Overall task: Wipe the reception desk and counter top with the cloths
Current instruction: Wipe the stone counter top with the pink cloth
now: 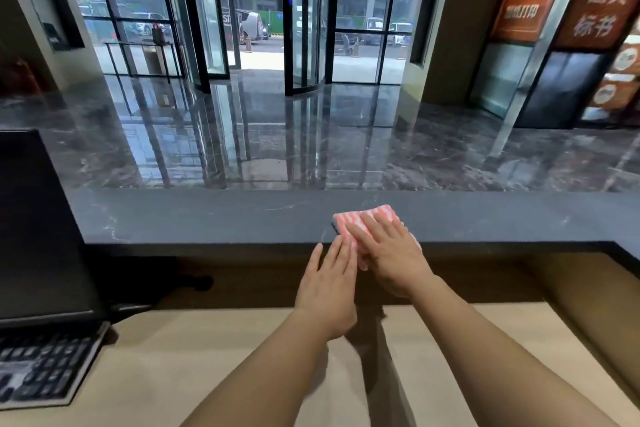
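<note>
As the cloth (372, 218) seems soft and light, it is pressed flat under the right hand (391, 260), fingers straight, the left hand (329, 284) laid equally flat at its 8 o'clock

Building lobby: reception counter (207, 218) facing a revolving glass door (304, 17).

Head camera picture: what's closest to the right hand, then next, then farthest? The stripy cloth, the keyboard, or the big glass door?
1. The stripy cloth: right under the right hand, on the dark counter top.
2. The keyboard: down on the desk, far off to the left.
3. The big glass door: way across the shiny lobby floor, straight ahead.
</note>
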Demonstrator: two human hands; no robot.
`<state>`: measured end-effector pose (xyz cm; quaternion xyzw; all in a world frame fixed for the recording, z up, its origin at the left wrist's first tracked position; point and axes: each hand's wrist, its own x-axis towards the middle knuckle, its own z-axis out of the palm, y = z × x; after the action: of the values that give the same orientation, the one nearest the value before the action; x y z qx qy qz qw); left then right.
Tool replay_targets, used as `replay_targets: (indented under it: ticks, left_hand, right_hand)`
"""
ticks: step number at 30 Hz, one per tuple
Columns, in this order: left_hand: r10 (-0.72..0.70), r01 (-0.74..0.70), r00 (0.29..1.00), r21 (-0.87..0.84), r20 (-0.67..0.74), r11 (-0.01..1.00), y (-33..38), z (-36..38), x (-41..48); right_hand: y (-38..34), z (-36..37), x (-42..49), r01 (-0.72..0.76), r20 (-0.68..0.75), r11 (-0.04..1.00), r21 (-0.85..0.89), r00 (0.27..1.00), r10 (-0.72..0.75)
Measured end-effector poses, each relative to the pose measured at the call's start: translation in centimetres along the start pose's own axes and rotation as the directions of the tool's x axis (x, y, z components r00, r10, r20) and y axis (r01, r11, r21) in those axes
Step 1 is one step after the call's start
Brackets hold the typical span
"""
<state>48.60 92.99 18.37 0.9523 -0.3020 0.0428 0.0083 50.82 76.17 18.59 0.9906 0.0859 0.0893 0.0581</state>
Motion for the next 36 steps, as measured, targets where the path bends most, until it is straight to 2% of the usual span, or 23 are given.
replay_targets:
  ticks: [4,9,20,27,31,36]
  left_hand:
    - [0.042,-0.042,0.999,-0.007,0.015,0.999,1.2,-0.2,1.1]
    - [0.01,-0.011,0.999,0.034,0.045,0.999,-1.6,0.0,-0.6]
    - [-0.278,0.276,0.961,0.095,0.007,0.957,-14.5,-0.1,-7.6]
    - [-0.338,0.335,0.941,0.104,0.006,0.936,-20.0,-0.1,-10.6]
    - [-0.343,0.34,0.939,0.102,0.013,0.935,-20.8,-0.3,-10.7]
    - [-0.312,0.308,0.95,0.124,0.009,0.943,-18.0,-0.5,-9.1]
  right_hand:
    - [1.1,-0.2,-0.8,-0.058,0.015,0.998,-0.012,0.998,0.058]
    - [-1.3,0.3,0.2,-0.104,0.012,0.995,0.007,0.995,0.103]
    - [-16.7,-0.9,7.3,0.061,0.008,0.997,0.049,0.998,-0.061]
    - [-24.2,-1.9,10.8,0.132,0.091,0.989,0.072,0.986,-0.139]
    - [-24.5,-2.5,11.3,0.152,0.128,0.981,0.117,0.978,-0.167]
    - [-20.6,-3.2,9.8,0.18,0.154,0.972,0.152,0.967,-0.203]
